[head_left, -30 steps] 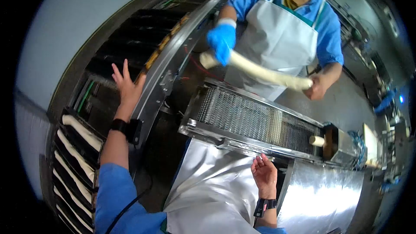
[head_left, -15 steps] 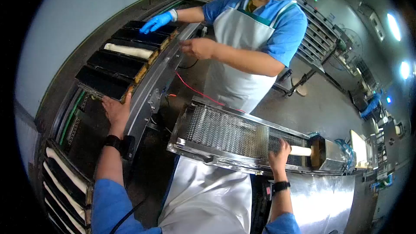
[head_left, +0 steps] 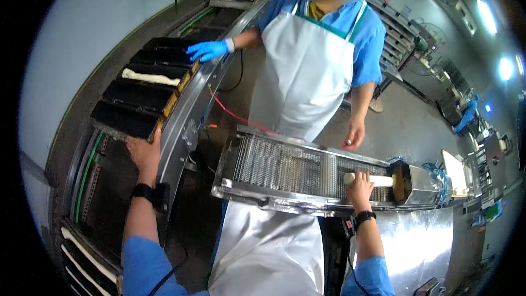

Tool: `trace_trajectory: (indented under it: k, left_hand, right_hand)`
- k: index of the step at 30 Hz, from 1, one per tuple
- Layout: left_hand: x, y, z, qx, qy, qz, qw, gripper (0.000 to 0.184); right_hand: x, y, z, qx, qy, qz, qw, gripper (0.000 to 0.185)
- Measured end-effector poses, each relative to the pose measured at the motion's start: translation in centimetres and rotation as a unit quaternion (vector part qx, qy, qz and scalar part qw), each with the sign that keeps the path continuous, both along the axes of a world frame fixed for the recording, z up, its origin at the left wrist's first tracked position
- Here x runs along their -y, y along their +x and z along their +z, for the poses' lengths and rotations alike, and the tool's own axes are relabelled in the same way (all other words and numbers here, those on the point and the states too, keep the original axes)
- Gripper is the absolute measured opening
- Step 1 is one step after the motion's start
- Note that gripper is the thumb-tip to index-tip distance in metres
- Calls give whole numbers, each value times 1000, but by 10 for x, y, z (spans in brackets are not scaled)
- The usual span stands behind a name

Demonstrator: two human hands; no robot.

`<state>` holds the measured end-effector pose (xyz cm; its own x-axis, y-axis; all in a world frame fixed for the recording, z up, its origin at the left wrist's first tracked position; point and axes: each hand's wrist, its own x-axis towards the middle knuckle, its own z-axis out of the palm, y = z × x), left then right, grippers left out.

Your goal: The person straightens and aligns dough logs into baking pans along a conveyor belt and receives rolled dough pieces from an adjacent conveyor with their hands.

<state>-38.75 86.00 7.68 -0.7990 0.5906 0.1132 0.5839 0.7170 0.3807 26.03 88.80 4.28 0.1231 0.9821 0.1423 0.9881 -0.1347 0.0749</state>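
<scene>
My left hand [head_left: 144, 152] holds the near corner of a set of joined black baking pans [head_left: 125, 119], thumb along the side and fingers at the end. One pan in the set has a pale strip of dough [head_left: 150, 77] in it; the other pans show dark. My right hand [head_left: 360, 191] is closed over a pale dough roll [head_left: 382, 181] on a small mesh conveyor [head_left: 285, 167]. The roll's right end is at the opening of a metal machine [head_left: 422, 183], and its left end shows past my fingers.
Across the conveyor stands a co-worker in a white apron [head_left: 307, 66]; their blue-gloved hand [head_left: 210, 50] touches the pans and their bare hand [head_left: 355, 136] hangs by the conveyor. More pans with dough strips [head_left: 90, 257] sit at lower left. A metal rail [head_left: 189, 115] borders the pan line.
The dough roll extends further left from the machine, and my right hand has come onto it. The co-worker's bare hand has moved from near the pans to beside the conveyor. My left hand stays at the pans.
</scene>
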Motion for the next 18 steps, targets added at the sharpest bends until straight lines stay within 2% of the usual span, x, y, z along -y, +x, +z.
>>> trace_trajectory:
  k: [3,5,8,9,10,12,15,16,18]
  left_hand:
    - [8,2,-5,22,29,8,999,114]
    - [1,-1,-4,17,49,9,999,114]
    - [-2,1,-6,38,28,24,999,114]
    - [-2,-6,-14,24,26,21,999,114]
    - [-2,-9,-15,8,25,19,999,114]
    - [-2,-10,-10,8,15,5,1000,114]
    - [0,-10,-9,16,30,-8,999,115]
    - [0,-11,-10,26,41,-7,999,115]
    - [0,-13,-10,26,42,-10,999,115]
  right_hand:
    - [9,1,11,43,-17,22,999,48]
    - [4,-8,14,50,-52,28,997,34]
    - [15,-37,44,89,-104,65,988,34]
    - [17,-37,37,134,-47,94,985,40]
    - [14,-38,35,136,-52,91,985,40]
    - [9,-41,33,58,-67,117,989,42]
    - [-11,-89,97,-114,-75,146,980,39]
    - [-22,-99,122,-186,-78,170,965,37]
    - [-37,-136,180,-435,-45,210,874,35]
